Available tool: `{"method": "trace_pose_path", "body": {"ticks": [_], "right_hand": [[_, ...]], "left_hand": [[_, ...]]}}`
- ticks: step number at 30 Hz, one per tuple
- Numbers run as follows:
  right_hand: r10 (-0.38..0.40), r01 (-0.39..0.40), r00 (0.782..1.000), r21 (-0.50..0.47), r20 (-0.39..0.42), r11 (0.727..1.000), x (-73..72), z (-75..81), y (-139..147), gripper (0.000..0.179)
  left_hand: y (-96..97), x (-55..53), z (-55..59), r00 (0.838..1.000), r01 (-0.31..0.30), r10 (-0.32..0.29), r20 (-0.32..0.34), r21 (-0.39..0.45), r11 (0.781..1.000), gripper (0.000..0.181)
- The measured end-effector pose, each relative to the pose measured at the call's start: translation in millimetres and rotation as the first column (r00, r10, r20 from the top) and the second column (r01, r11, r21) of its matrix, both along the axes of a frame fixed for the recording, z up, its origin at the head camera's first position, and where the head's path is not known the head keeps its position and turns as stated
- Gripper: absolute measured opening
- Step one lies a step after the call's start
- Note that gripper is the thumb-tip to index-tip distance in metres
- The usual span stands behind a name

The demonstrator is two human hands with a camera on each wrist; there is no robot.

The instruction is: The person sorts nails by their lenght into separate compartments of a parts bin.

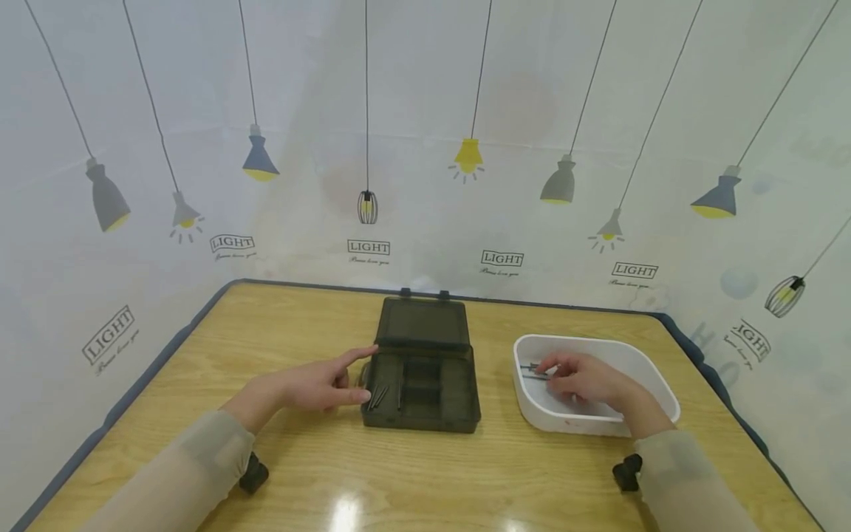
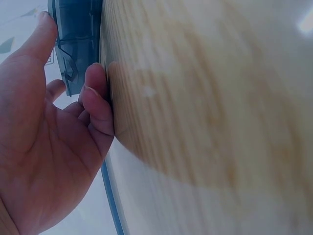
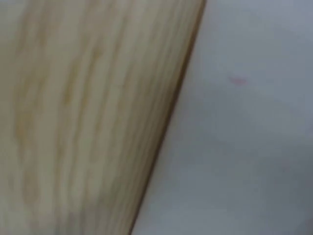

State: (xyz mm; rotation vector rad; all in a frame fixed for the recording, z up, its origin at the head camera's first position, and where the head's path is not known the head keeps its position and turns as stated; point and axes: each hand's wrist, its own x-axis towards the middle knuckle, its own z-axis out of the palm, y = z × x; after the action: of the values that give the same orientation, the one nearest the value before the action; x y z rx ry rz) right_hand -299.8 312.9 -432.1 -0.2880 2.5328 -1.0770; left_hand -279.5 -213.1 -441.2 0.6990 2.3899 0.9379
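Note:
A dark translucent compartment box stands with its lid raised at the back. Several thin metal pieces, like nails or screws, lie in its left compartment. My left hand is at the box's left side, index finger and thumb stretched to its edge; in the left wrist view the other fingers curl beside the box wall. My right hand reaches into a white tray, its fingertips right at several similar metal pieces, with thumb and index finger apart.
The wooden table has a dark blue edging and meets a printed fabric backdrop at the back and sides. The right wrist view shows mostly table and the tray's outer wall, blurred.

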Motion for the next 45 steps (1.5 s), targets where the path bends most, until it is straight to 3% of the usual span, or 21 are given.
{"method": "trace_pose_path", "body": {"ticks": [11, 31, 45], "right_hand": [[0.070, -0.067, 0.997, 0.063, -0.040, 0.996, 0.2, -4.7, -1.3, 0.034], [0.042, -0.037, 0.997, 0.080, -0.059, 0.996, 0.7, -7.1, -5.3, 0.013], [0.009, 0.003, 0.998, 0.190, -0.064, 0.982, -1.8, -8.0, -6.8, 0.014]], "left_hand": [[1.6, 3.2, 4.2, 1.000, 0.012, -0.012, 0.002, 0.010, 1.000, 0.091], [0.5, 2.4, 1.8, 1.000, 0.004, -0.004, 0.003, 0.002, 1.000, 0.090], [1.3, 3.1, 2.6, 1.000, 0.005, -0.005, -0.002, 0.004, 1.000, 0.091]]}}
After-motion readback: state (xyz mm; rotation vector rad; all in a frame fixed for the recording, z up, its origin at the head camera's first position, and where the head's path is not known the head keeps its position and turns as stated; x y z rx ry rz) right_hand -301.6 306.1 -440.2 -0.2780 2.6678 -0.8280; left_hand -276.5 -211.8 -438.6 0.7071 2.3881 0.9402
